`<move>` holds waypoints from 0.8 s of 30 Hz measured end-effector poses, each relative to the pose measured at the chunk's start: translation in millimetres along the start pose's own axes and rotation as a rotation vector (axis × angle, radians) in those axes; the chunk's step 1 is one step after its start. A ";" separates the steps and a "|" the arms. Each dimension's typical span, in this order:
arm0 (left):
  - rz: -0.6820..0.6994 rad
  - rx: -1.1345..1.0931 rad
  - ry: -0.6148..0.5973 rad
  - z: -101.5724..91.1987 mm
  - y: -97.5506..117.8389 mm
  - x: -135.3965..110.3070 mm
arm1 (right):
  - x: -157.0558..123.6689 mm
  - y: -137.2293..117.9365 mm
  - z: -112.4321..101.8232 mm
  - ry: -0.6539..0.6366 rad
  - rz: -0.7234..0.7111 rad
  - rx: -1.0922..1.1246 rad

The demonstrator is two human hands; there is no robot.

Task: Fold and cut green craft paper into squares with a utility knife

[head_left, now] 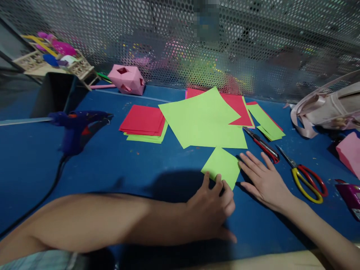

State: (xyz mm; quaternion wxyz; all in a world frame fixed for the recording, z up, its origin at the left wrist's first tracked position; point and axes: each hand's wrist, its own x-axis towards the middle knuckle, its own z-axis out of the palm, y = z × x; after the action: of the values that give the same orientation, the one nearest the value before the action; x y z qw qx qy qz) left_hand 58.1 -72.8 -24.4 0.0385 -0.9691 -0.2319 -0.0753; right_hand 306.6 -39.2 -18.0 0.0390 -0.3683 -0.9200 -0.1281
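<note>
A small light-green paper square (222, 165) lies turned cornerwise on the blue table. My left hand (212, 206) reaches over its near edge, fingertips resting on the paper with the fingers apart and the thumb away from them. Flat on the table at the square's right corner is my right hand (263, 182), fingers stretched out and the tips at the paper's edge. Just beyond the square spreads a large light-green sheet (202, 120) with angled cut edges. A cutter knife (263, 144) and scissors (305, 178) with red and yellow handles lie beyond and right of my right hand.
Stacked red and green squares (144, 120) lie at the left-centre. A blue glue gun (73, 127) stands farther left, its cord running toward me. Pink paper polyhedron (128, 79), green strips (266, 120), a bag (334, 97) and a purple stapler-like tool (350, 197) lie around. Perforated metal (168, 48) borders the back.
</note>
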 end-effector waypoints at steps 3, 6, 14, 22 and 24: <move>-0.005 0.009 0.002 -0.2 1.4 0.1 | 13.6 -5.4 5.8 -0.026 -0.057 0.070; -0.017 0.008 -0.001 0.4 4.2 0.3 | 29.1 -7.4 11.1 -0.098 -0.127 0.160; -0.043 0.036 0.046 2.9 11.1 -2.0 | 61.5 -10.6 5.4 -0.232 -0.327 0.508; -0.051 -0.002 0.028 3.4 11.7 0.0 | 74.7 -14.0 3.8 -0.313 -0.383 0.609; -0.037 0.004 0.019 2.5 11.4 -0.2 | 75.9 -10.4 9.6 -0.296 -0.335 0.544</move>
State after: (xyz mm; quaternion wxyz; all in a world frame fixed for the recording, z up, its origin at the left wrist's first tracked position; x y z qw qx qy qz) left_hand 63.4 -82.8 -27.4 0.0411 -0.9637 -0.2497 -0.0847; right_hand 244.5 6.8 -16.7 -0.0197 -0.2029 -0.9638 0.1717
